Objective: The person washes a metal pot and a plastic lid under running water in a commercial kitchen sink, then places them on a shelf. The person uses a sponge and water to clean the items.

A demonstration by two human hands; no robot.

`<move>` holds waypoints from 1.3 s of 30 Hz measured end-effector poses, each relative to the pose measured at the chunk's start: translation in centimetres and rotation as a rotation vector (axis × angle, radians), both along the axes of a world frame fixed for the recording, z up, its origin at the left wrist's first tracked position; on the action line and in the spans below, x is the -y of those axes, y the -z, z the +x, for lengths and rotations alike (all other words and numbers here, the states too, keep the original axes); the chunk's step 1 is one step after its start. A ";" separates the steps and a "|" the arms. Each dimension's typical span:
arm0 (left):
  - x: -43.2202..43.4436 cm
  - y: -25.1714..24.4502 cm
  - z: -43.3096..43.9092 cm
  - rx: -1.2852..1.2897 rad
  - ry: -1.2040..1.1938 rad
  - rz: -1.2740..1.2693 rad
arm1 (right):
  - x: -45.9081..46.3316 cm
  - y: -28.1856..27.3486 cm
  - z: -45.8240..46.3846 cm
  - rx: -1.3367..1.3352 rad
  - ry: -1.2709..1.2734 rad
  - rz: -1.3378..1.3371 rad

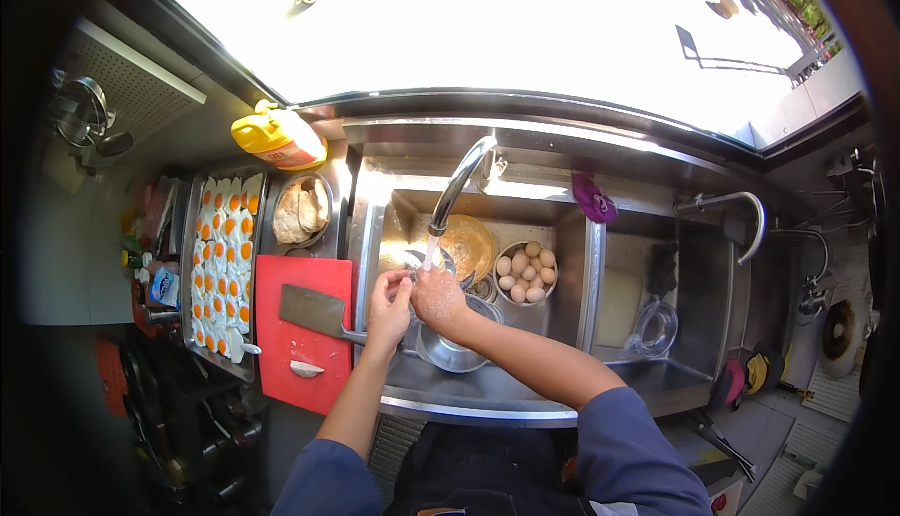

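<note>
Water runs from the curved chrome faucet [457, 185] onto my right hand [439, 301], which is wet and bent over the left sink basin [562, 249]. Close on its left is my left hand [391, 305], fingers curled and thumb raised. Whether anything lies between the fingers of either hand cannot be made out. Below my hands sits a round metal bowl [457, 354], partly covered by my right wrist. Behind them is a round yellow dish [467, 242], wet inside. A bowl of brown eggs [524, 270] stands to the right in the same basin.
Left of the sink, a cleaver [313, 308] lies on a red cutting board [302, 382], its handle reaching toward my left forearm. Beyond are a tray of fried eggs [221, 270], a bowl of meat [302, 210] and a yellow jug [278, 138]. A purple cloth [594, 198] hangs on the divider.
</note>
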State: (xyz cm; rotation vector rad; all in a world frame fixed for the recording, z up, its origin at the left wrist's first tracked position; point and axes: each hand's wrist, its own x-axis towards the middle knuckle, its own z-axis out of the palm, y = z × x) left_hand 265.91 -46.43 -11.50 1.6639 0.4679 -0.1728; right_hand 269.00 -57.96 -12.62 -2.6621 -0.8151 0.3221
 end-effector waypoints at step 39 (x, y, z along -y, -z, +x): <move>3.9 4.6 0.6 -0.297 0.467 0.984 | 12.4 -2.8 0.4 -0.081 0.698 0.290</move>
